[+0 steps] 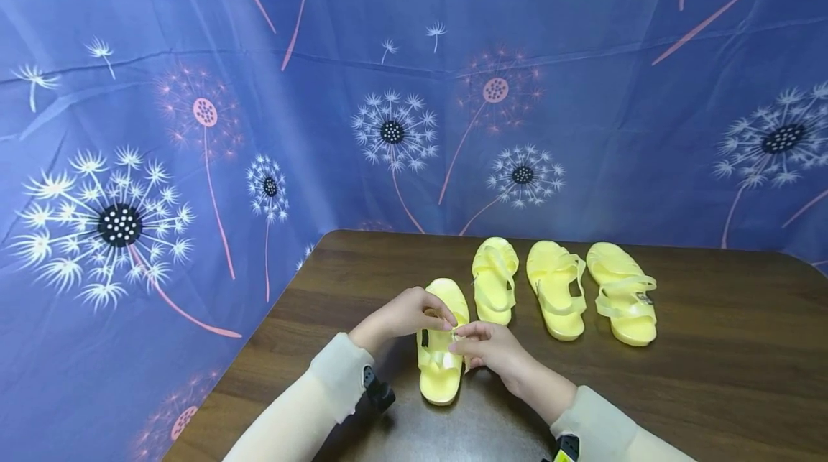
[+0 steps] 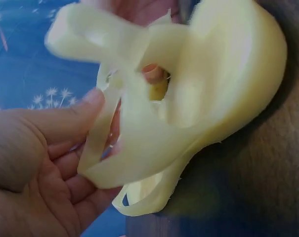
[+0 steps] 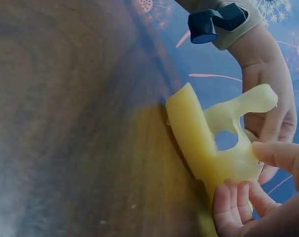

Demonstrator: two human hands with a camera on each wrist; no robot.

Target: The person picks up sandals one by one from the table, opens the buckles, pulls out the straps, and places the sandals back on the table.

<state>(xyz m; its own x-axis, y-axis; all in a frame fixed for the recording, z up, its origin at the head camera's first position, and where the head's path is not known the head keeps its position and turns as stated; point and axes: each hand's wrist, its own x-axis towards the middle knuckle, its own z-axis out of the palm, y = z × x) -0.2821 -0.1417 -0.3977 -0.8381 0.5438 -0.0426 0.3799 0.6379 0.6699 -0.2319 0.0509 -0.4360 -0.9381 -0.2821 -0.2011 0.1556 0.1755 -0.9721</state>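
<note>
A pale yellow jelly sandal lies on the brown table right in front of me. My left hand comes in from the left, thumb and fingers pinching the sandal's strap. From the other side my right hand pinches the same strap at the middle of the shoe. In the right wrist view the sandal is seen on edge, with my right fingers curled under its side. What lies between the fingertips is too small to make out.
Three more yellow sandals stand in a row behind the held one. A blue dandelion-print cloth hangs behind and to the left of the table. The table's left edge runs close to my left arm.
</note>
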